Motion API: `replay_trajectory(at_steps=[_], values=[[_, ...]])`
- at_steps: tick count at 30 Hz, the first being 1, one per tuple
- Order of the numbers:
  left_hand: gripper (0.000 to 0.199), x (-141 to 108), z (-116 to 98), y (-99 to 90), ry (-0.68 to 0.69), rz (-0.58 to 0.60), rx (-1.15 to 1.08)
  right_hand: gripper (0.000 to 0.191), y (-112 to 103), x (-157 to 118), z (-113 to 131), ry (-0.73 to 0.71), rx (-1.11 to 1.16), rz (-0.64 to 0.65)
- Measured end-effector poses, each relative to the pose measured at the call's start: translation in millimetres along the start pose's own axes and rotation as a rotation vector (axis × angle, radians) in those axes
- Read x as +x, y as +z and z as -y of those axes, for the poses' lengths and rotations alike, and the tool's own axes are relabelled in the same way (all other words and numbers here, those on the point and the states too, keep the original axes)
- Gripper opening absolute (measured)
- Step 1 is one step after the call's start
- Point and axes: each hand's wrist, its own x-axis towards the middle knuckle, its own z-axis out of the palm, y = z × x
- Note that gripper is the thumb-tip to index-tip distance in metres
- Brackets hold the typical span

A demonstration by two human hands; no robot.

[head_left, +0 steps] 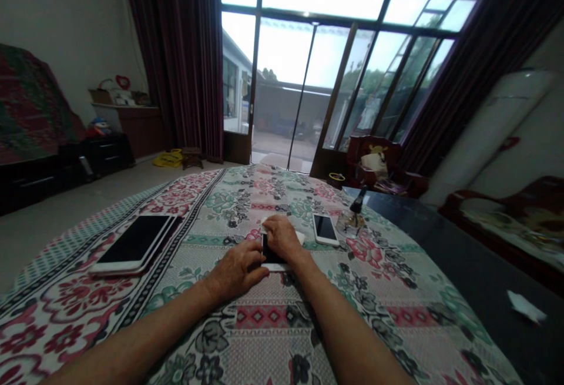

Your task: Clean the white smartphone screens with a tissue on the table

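Observation:
A white-framed phone (277, 267) with a dark screen lies flat on the patterned tablecloth, close in front of me. My left hand (240, 264) grips its left edge, fingers curled and thumb at the lower corner. Over the upper part of the screen bends my right hand (282, 237), its fingers closed and pressed down. A bit of white material (300, 237), like a tissue or cloth, shows beside that hand; most of it is hidden. Right of my hands lies a second white phone (325, 229), its dark screen facing up.
Two stacked white tablets (132, 244) lie on the left of the tablecloth (211, 326). A glass ashtray (351, 222) with a black-handled object (358, 200) stands at the right. Beyond it, a crumpled white tissue (526, 305) rests on a black surface (476, 279).

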Motion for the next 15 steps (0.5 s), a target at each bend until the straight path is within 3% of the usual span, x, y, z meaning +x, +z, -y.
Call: replay_trajectory(at_steps=[6,11,15], values=[[0.007,-3,2,3.9,-0.008,-0.007,-0.024,0.035,-5,-11,-14,-0.266,0.115,0.054],[0.01,-6,3,5.3,-0.037,0.005,-0.009,0.037,-5,-19,-25,-0.146,0.117,-0.071],[0.012,-6,2,5.1,-0.034,-0.001,-0.009,0.034,-2,-12,-28,-0.073,0.074,-0.073]])
